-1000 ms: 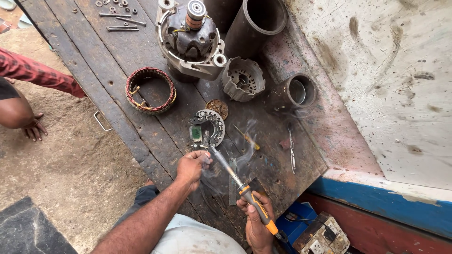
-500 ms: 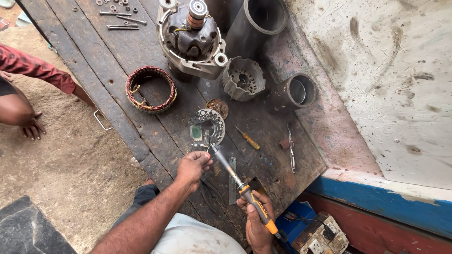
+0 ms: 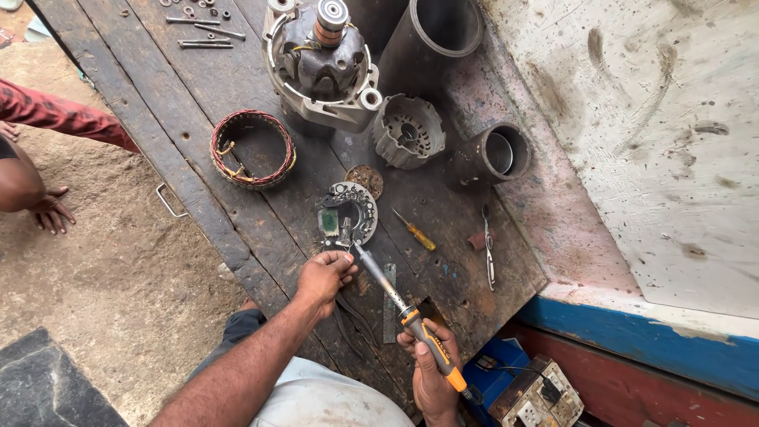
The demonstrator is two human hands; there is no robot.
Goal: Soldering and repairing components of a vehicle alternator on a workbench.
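Clearly this is soldering work: the right hand (image 3: 431,372) is clamped around the orange-and-black grip of a soldering iron (image 3: 403,308), while the left hand (image 3: 322,277) has its fingers pinched together at the near edge of the round rectifier plate (image 3: 349,213), steadying it on the dark wooden desk (image 3: 237,213). To do this well, I judge the plate must be pressed flat and the tip kept steady on one joint, fingers clear of the hot shaft. The iron's long axis runs diagonally, handle toward the person, tip pointing up and left at the plate's lower rim. A small yellow screwdriver (image 3: 415,231) lies just beside it.
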